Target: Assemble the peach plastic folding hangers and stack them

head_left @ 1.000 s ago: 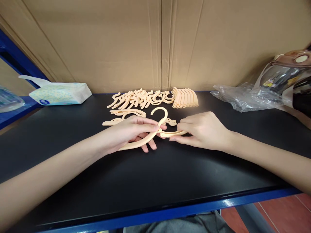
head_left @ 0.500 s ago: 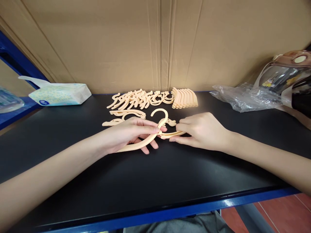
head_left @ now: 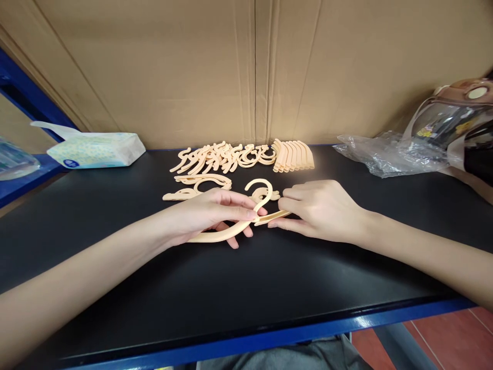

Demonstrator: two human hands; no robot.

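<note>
The left hand (head_left: pixel 217 211) grips a beige hooked hanger part (head_left: pixel 221 236) between thumb and fingers, above the middle of the black desk (head_left: pixel 246 293), its curved hook standing up past the thumb. The thumb covers the spot where hook and arm meet, and the far end of that arm disappears beneath the palm. The right hand (head_left: pixel 319 209) pinches a grooved hanger arm (head_left: pixel 273 218), whose outer end is lost inside the bent fingers; its inner end reaches the left thumb, but whether the two parts are joined there cannot be made out. Behind the left hand, folded hanger pieces (head_left: pixel 203 178) are partly blocked from sight, and the raised hook crosses in front of another hanger piece (head_left: pixel 275 196). Farther back, a pile of hanger parts (head_left: pixel 210 158) overlaps too much to count, with a neat row of hanger arms (head_left: pixel 295 155) to its right. A tissue packet (head_left: pixel 96 150) lies at the back left, near a clear object (head_left: pixel 15 160) cut off by the left edge. At the back right, a crumpled plastic bag (head_left: pixel 385 154) lies against a clear bottle (head_left: pixel 442 123) with a brown lid, also cropped. Cardboard (head_left: pixel 154 67) closes off the view behind.
</note>
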